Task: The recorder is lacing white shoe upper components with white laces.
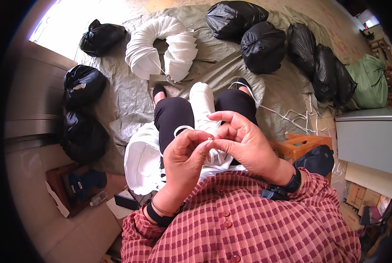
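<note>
My left hand (185,151) and my right hand (246,142) meet above my lap, fingertips almost touching. Both are closed in a pinch on a thin white cord, whose end shows as a small white bit between the fingertips. A loop of the white cord (182,127) sticks up behind my left fingers. Under my hands, a long row of nested white pieces (202,98) lies between my knees; its near part is partly hidden by my hands. More cord lies loosely below my fingers. At my left thigh rests a wide white cup-shaped piece (144,160).
A curved stack of nested white pieces (161,33) lies on the grey-green tarp (121,94) ahead. Several black bags (262,47) surround it, with a green sack (368,83) at far right. Loose white rope (299,117) trails beside a wooden stool (301,147). A phone (126,200) sits at lower left.
</note>
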A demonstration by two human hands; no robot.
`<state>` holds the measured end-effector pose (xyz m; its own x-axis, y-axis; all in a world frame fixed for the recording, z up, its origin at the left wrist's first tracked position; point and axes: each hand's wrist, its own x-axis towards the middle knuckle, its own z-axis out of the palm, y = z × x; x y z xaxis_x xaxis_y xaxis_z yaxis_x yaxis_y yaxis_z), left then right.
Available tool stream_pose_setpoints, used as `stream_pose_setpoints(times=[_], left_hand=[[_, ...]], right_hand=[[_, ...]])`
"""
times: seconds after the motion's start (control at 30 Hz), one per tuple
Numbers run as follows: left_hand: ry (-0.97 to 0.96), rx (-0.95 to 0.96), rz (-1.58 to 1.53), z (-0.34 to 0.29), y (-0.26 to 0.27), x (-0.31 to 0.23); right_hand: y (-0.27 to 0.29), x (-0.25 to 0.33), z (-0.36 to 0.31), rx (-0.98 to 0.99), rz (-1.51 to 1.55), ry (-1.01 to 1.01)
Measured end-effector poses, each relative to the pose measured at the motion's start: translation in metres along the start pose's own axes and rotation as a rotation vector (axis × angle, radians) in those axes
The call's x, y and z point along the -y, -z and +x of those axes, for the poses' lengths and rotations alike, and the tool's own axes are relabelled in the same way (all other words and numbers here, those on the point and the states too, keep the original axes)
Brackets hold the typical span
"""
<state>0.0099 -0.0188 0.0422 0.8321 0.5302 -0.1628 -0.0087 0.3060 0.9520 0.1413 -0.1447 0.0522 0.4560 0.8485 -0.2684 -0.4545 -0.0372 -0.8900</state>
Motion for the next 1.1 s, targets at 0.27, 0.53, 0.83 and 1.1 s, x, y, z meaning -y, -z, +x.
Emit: stream_pose_setpoints(times=[0.27,0.53,0.83,1.1], left_hand=[[-0.03,-0.016,0.019,-0.002,0.005,0.007],[0.093,0.166,0.118,-0.039,0.025,-0.06],[-0.554,0.631,0.039,-0.06,0.016,-0.157],[-0.444,-0.191,0.598,0.027,0.014,-0.093]], right_hand=[[0.004,0.005,-0.001,0.044,-0.201,0.026],[0.043,-0.019,0.028,0.268,-1.1,0.453],[0.025,-0.013,0.015,0.277,-1.166,0.614],[0.032,-0.013,-0.012,0.308,-0.569,0.271]])
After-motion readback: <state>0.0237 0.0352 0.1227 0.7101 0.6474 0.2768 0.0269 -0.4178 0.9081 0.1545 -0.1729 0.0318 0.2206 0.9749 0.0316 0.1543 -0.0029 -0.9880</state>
